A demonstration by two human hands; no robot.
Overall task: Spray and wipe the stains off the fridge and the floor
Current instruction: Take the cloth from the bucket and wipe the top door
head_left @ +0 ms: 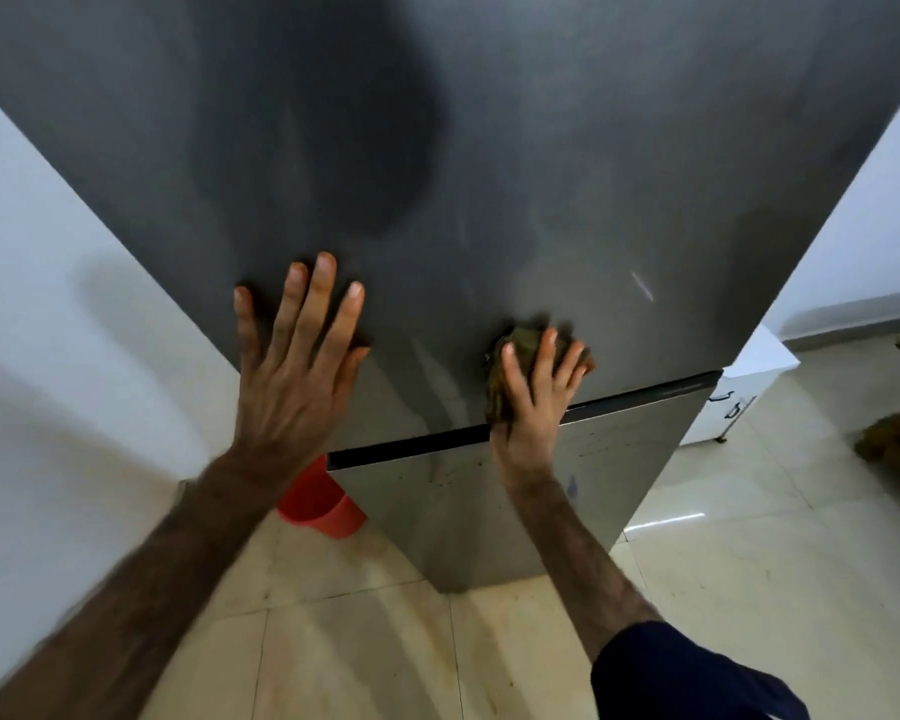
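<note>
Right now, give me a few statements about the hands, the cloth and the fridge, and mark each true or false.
1. The left hand lies flat on the fridge door with its fingers spread. True.
2. The right hand presses a cloth against the fridge. True.
3. The cloth lies on the floor. False: it is on the door, just above the dark gap between the two doors.
4. A blue bucket stands beside the fridge. False: the bucket is red.
</note>
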